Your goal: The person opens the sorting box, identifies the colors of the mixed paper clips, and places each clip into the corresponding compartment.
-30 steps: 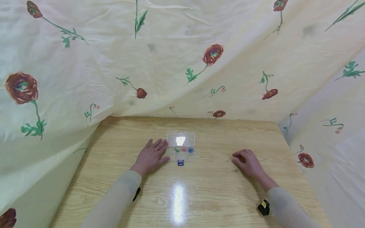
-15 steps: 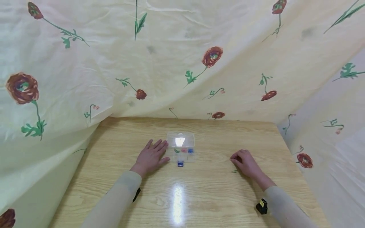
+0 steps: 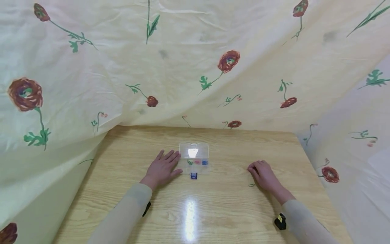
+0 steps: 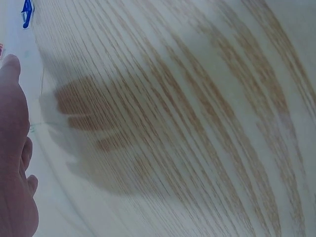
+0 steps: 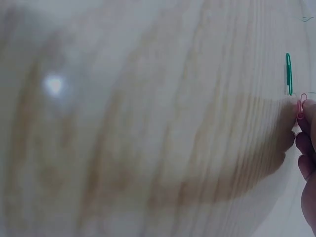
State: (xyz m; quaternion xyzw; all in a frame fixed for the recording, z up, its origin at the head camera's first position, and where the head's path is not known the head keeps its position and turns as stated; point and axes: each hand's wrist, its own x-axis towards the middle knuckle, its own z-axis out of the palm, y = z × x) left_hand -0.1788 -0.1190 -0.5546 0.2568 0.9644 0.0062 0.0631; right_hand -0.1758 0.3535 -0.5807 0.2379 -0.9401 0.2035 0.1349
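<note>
My left hand (image 3: 160,169) lies with fingers spread on the table, its fingertips and thumb right at the left edge of a clear plastic box (image 3: 185,150) whose lid is up. Small green clips (image 3: 190,162), pink clips (image 3: 197,162) and blue clips (image 3: 205,162) sit in separate compartments along its back row. On the right side of the table, my right hand (image 3: 264,175) pinches a pink paper clip (image 5: 302,104) between thumb and finger, low over the surface. A green paper clip (image 5: 289,74) lies on the table just beside those fingertips.
A blue latch (image 3: 193,176) sticks out from the front of the box. Flower-printed cloth (image 3: 182,67) hangs behind and along both sides of the wooden table (image 3: 225,210). A black wrist device (image 3: 280,221) sits at the right sleeve.
The fingers of my right hand have drawn together into a pinch. My left hand and the box stay in place; the head view has shifted slightly.
</note>
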